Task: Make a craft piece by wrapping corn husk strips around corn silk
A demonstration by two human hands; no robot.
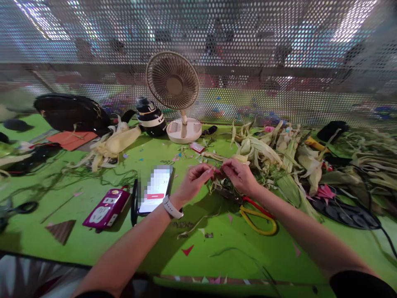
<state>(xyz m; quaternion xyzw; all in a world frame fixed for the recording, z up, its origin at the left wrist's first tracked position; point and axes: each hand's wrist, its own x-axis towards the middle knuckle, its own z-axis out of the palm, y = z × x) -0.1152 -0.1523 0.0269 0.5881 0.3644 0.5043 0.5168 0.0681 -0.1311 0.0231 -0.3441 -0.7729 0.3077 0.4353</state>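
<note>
Over the middle of the green table (173, 265), my left hand (197, 180) and my right hand (238, 176) almost meet, thumbs and fingertips pinched together. Something small and reddish shows between the fingertips; its kind is too small to tell. My left wrist wears a white watch (173, 207). Under my right forearm lie scissors with red and yellow handles (259, 219), their blades partly hidden by green scraps. Dried corn husks (257, 151) are heaped just beyond and right of my right hand. A lit phone (155, 190) lies left of my left wrist.
A desk fan (173, 85) and black bottle (151, 118) stand at the back before a perforated metal screen (248, 62). Left are a purple device (107, 209), dark scissors (18, 211), more husks (116, 142) and a black bag (71, 111). A cable (386, 238) runs at right.
</note>
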